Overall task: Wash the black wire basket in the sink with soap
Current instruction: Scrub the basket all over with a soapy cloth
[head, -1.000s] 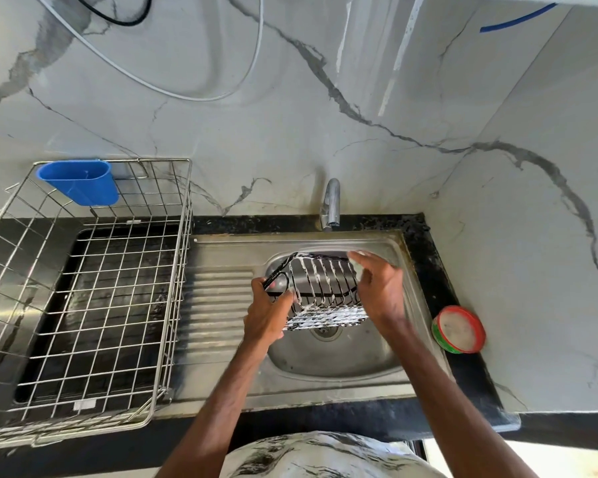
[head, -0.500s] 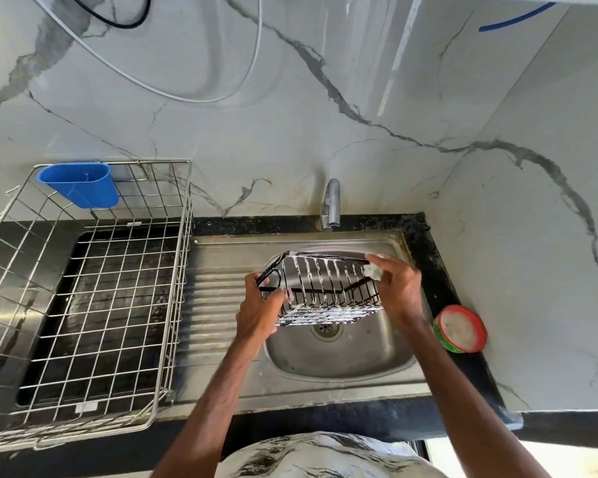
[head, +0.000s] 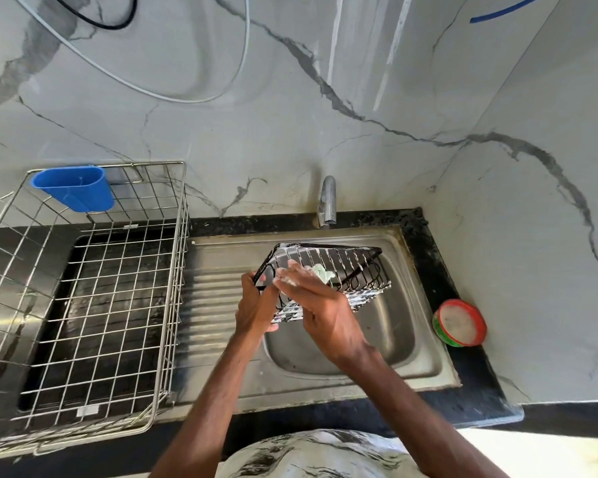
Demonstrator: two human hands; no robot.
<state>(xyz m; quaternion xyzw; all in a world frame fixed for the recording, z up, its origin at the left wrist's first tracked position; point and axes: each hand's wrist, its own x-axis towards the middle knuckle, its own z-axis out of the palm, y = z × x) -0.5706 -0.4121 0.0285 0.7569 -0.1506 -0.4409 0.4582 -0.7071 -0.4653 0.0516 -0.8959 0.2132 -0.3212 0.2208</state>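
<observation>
The black wire basket [head: 356, 270], streaked with white suds, is held tilted over the steel sink [head: 404, 343]. My left hand [head: 256, 305] grips its left end. My right hand [head: 321, 312] reaches across the basket's near side and presses a pale green scrubber [head: 321, 272] against the wires, its soapy fingers curled over the scrubber. The basket's near lower edge is hidden behind my hands.
A tap [head: 327, 201] stands at the back of the sink, no water seen. A round red-and-green soap tub [head: 460, 323] sits on the black counter at right. A large steel dish rack [head: 83, 305] with a blue cup [head: 73, 188] fills the left side.
My right hand has moved from the basket's right end across to its left near side with the scrubber. The basket has swung so that its right end points further back.
</observation>
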